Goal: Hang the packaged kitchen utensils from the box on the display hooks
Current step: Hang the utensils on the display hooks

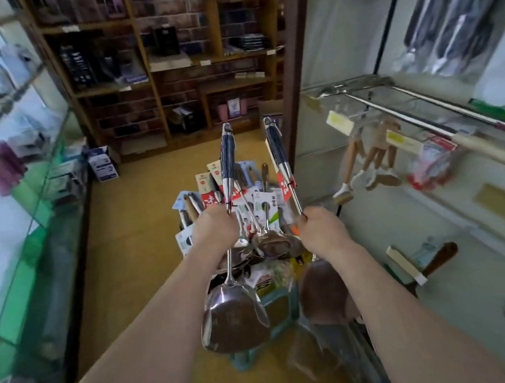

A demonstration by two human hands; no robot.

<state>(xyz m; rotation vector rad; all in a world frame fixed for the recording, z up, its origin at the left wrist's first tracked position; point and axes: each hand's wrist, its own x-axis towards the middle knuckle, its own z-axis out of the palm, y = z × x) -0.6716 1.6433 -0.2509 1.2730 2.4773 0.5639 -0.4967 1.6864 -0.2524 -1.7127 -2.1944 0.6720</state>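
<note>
The left hand (214, 228) had its grip closed round the thin steel shank of one spatula (234, 319), fingers curled just below the blue-striped handle. The right hand (322, 228) had the same closed grip on a second spatula (276, 152). Both tools were held out in front with handles pointing up and away and broad blades hanging back toward the person. They were above the box (275, 276) of carded utensils, which seemed to sit on a teal stool (275, 304), though the blur made that hard to confirm.

These spatulas looked stiff and blade-heavy, so they would likely swing from the wide end. The polished shank was probably slippery, and the ribbed handle would give a surer hold. A red card (284, 185) was tied at the neck of the right-hand one and could snag. The capped handle tips appeared to be the part meant for hanging, so turning each tool to offer that end would be the likely need.

The display hooks (427, 113) were long steel pegs jutting from the pale panel on the right, well apart from both hands. Wooden-handled brushes (375, 162) already hung there. A tan floor (129, 239) ran down the narrow aisle, with glass shelves (19, 189) on the left and dark wooden shelving (149, 76) at the far end.
</note>
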